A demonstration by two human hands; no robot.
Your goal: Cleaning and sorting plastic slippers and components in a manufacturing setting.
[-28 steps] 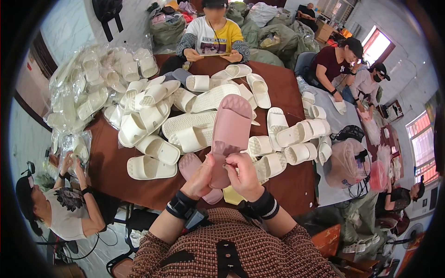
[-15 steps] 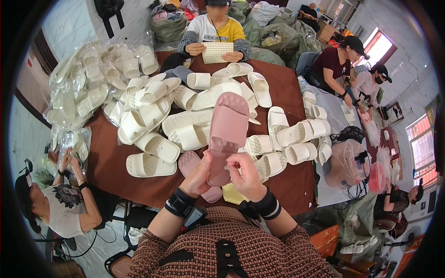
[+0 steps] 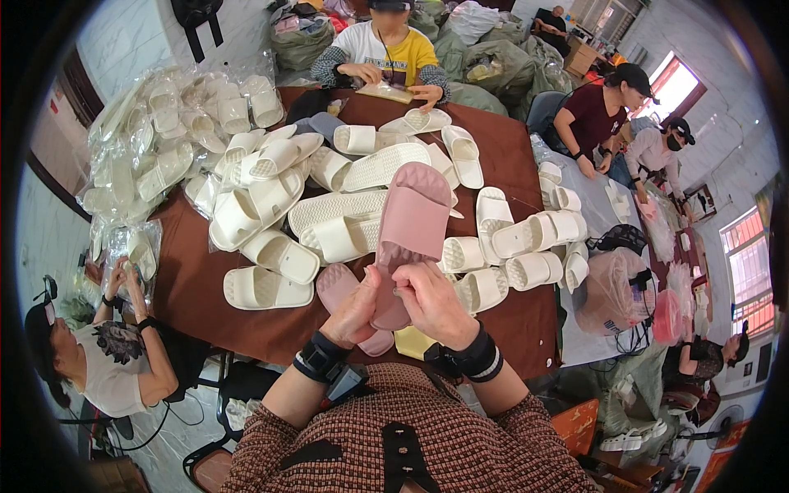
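A pink slide slipper is held up over the near side of the table, toe end away from me. Its heel end is gripped by my left hand, thumb along the edge. My right hand is closed in a pinch over the footbed just below the strap; whatever is between the fingertips is too small to make out. Behind my left hand lies another pink slipper, partly hidden. Something flat and yellow shows below my right hand.
Cream slippers lie in loose piles across the brown tablecloth. Bagged slippers are heaped at the far left. Opposite me a person handles a pale sheet. Other people work at both sides.
My right hand has moved slightly up and left over the footbed. The slipper has shifted a little to the right. The person opposite has lowered the sheet to the table.
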